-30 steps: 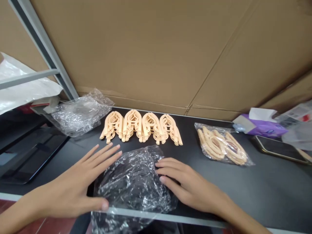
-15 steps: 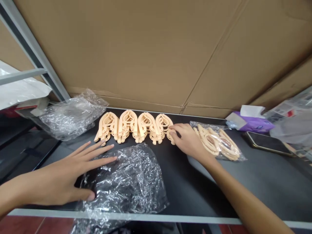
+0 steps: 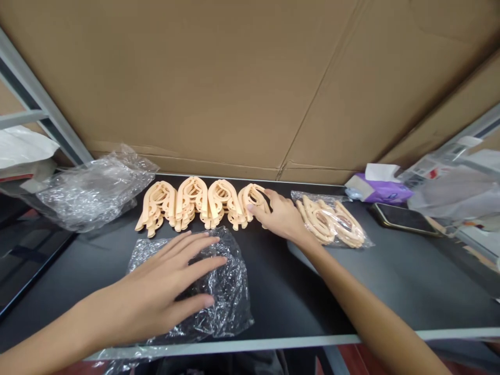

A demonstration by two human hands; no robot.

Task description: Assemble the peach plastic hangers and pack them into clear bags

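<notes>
Several peach-coloured folding clothes hangers [image 3: 193,200] lie in a row of small stacks along the back of the dark tabletop. My right hand [image 3: 281,213] is at the right end of the row, its thumb and fingers closed on the rightmost folding hanger [image 3: 250,195]. Part of that hanger is hidden by the fingers. My left hand [image 3: 167,281] is open, fingers spread, over a crumpled pile of clear plastic bags [image 3: 230,297] near the front edge. Whether its palm touches the plastic cannot be seen.
Right of the row lies a clear bag holding more hangers [image 3: 332,221]. Beyond it are a purple tissue pack [image 3: 385,188] and a phone [image 3: 404,217]. More clear bags [image 3: 94,190] are heaped at the left. A cardboard sheet [image 3: 203,88] stands behind the table.
My left hand has moved right, further over the plastic bags. My right hand has shifted slightly left onto the rightmost hanger. The camera view has turned a little to the right.
</notes>
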